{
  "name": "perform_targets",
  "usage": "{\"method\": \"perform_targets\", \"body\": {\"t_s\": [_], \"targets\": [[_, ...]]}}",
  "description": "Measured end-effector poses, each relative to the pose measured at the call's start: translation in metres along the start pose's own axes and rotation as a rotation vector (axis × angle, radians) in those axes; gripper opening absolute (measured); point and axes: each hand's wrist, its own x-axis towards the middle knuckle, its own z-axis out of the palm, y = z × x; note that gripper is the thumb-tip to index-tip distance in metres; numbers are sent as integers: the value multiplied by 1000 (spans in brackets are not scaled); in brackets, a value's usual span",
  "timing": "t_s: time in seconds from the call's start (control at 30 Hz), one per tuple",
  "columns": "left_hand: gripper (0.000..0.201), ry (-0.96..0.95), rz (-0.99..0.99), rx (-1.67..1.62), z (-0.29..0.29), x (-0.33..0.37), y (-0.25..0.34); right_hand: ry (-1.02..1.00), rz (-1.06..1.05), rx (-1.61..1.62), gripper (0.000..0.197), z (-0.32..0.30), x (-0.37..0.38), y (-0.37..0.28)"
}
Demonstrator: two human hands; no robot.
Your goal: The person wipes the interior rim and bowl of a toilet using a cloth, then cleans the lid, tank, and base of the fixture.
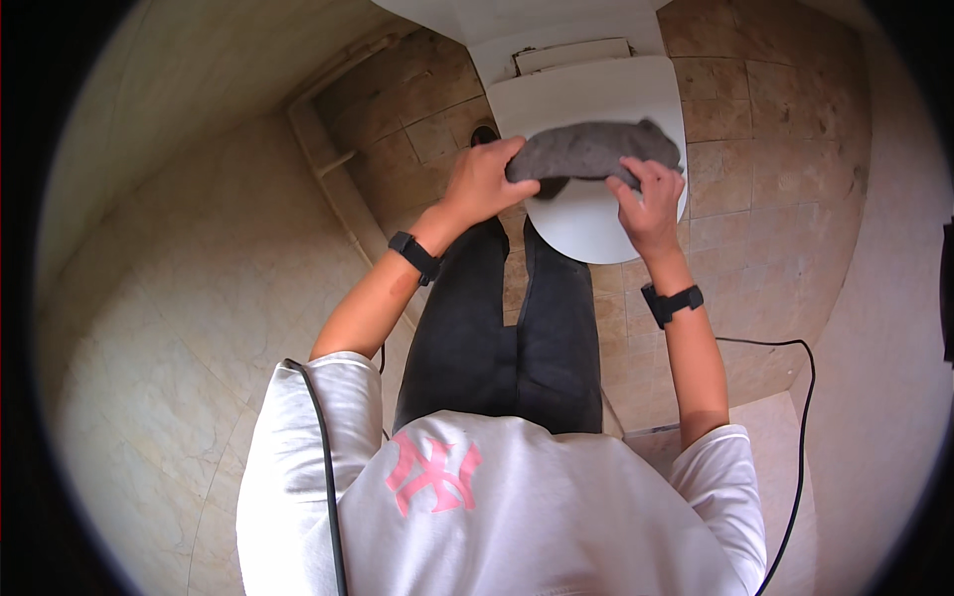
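Observation:
A grey cloth (pixel 581 149), folded into a long bundle, stretches between my two hands above the closed white toilet lid (pixel 581 223). At its left end, my left hand (pixel 492 179) grips the cloth between thumb and fingers. My right hand (pixel 651 197) pinches the lower edge near the right end, fingers curled. A darker fold of cloth hangs beneath the left part. Whether the bundle touches the lid, I cannot tell.
The white toilet tank (pixel 566 25) rises behind the lid. Brown floor tiles (pixel 745 184) lie on both sides. A pipe (pixel 338 164) runs along the left wall (pixel 199 268). A black cable (pixel 807 397) loops beside my right arm, and another cable (pixel 326 447) crosses my left sleeve.

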Motion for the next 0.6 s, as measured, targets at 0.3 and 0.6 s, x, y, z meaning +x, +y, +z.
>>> {"method": "perform_targets", "body": {"t_s": [0.3,0.6], "targets": [[22,-72,299,504,72,20,-77,-311,95,0,20,72,-78,44],[33,-51,452,744,82,6,-109,-227,406,-85,74,65,-3,29]]}}
